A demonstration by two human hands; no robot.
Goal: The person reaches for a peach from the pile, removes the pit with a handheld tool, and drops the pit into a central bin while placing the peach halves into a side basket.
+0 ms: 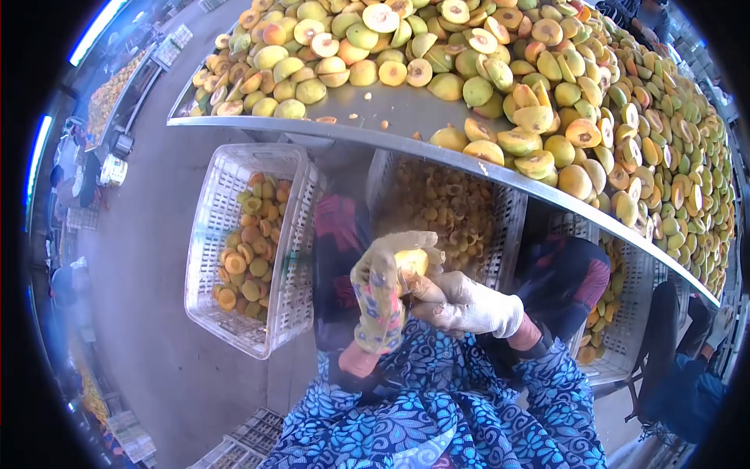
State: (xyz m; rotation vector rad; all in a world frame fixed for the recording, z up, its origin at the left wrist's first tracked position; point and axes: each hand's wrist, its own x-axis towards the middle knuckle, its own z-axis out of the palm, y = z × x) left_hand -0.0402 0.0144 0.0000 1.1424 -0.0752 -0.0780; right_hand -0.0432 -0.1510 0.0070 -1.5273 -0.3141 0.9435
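Observation:
My left hand, in a patterned glove, is wrapped round a yellow fruit half. Against it is my right hand in a white glove, its fingers closed at the fruit; whatever they may grip is too hidden to name. Both hands are above my lap, in front of a crate of brown pits or scraps. Beyond them, a metal table bears a large heap of halved yellow-green fruit.
At the left on the floor stands a white crate with fruit halves in it. Another crate with fruit is right of my knee. A co-worker's gloved hand shows at the far right. The table's metal edge crosses ahead.

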